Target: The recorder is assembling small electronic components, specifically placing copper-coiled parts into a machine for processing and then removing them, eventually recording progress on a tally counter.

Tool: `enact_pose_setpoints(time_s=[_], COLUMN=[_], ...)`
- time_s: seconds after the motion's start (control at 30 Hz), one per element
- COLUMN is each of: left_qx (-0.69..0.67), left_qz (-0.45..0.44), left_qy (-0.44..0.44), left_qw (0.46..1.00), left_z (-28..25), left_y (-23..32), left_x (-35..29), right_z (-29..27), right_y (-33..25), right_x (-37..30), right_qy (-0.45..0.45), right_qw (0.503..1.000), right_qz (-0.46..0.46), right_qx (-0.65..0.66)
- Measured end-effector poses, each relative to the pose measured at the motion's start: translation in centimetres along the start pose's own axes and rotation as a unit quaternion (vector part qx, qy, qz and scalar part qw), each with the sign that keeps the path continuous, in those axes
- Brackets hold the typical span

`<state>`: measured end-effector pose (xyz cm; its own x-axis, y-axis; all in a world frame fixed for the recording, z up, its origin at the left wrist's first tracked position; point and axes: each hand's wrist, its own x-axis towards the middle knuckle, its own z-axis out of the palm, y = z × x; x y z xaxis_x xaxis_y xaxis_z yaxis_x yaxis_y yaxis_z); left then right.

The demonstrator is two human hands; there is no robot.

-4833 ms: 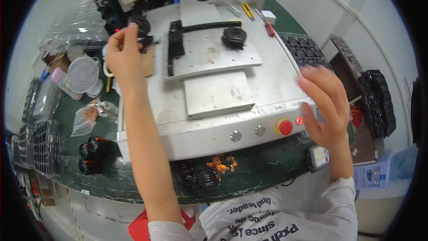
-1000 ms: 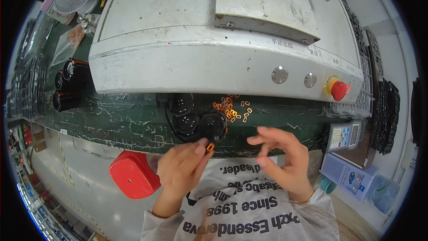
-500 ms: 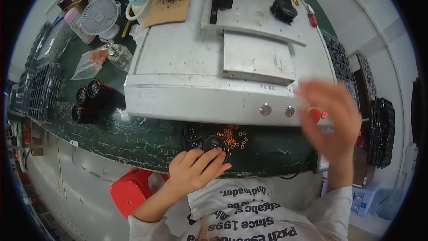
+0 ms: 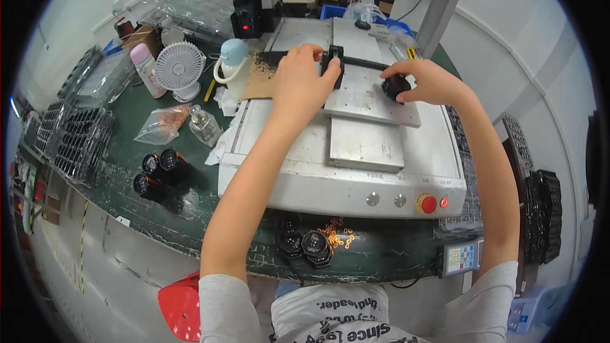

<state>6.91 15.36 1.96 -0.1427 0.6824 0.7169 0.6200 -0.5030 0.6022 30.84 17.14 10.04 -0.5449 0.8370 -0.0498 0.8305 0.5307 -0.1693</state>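
Note:
My left hand [image 4: 301,84] reaches over the metal plate [image 4: 368,98] of a white machine, thumb and fingers closed around the side of a black upright part [image 4: 337,67]. My right hand [image 4: 432,82] grips a black rounded part [image 4: 395,88] at the right of the same plate, thumb below and fingers above. A dark bar [image 4: 364,62] runs between the two parts. At the bench's front edge stand several black round parts [image 4: 316,243], apart from both hands. Small orange rings [image 4: 341,235] lie scattered beside them.
On the machine's front are a red knob [image 4: 427,204] and silver buttons [image 4: 373,199]. Left on the green bench stand black cylinders [image 4: 171,162], a glass bottle [image 4: 204,126], a white fan [image 4: 180,68] and a blue-lidded jug [image 4: 234,63]. A keypad controller [image 4: 462,258] sits at right.
My left hand has left the black round parts at the front edge and moved forward to the black upright part. My right hand has gone from the front buttons to the black rounded part. The view has tilted up.

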Motion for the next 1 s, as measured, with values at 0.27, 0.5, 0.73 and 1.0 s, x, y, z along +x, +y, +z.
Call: enact_pose_setpoints(time_s=[0.27, 0.5, 0.73, 1.0], left_qx=[0.049, -0.090, -0.223, -0.284], left_qz=[-0.143, -0.084, -0.075, -0.180], left_qy=[-0.165, 0.000, 0.074, 0.006], left_qw=[0.975, 0.992, 0.969, 0.942], left_z=[1.1, -2.8, -10.6, -12.9], left_y=[0.7, 3.4, 7.1, 3.6], left_x=[3.9, 7.4, 0.5, -16.0], right_z=[-2.1, 0.6, 2.9, 2.9], right_y=[-2.3, -3.3, -4.1, -4.7], right_x=[-0.4, 3.6, 6.7, 4.6], right_qy=[0.066, 0.215, 0.206, 0.143], right_qw=[0.993, 0.930, 0.920, 0.978], right_qz=[0.038, -0.065, -0.073, -0.103], right_qx=[0.086, 0.290, 0.325, 0.114])
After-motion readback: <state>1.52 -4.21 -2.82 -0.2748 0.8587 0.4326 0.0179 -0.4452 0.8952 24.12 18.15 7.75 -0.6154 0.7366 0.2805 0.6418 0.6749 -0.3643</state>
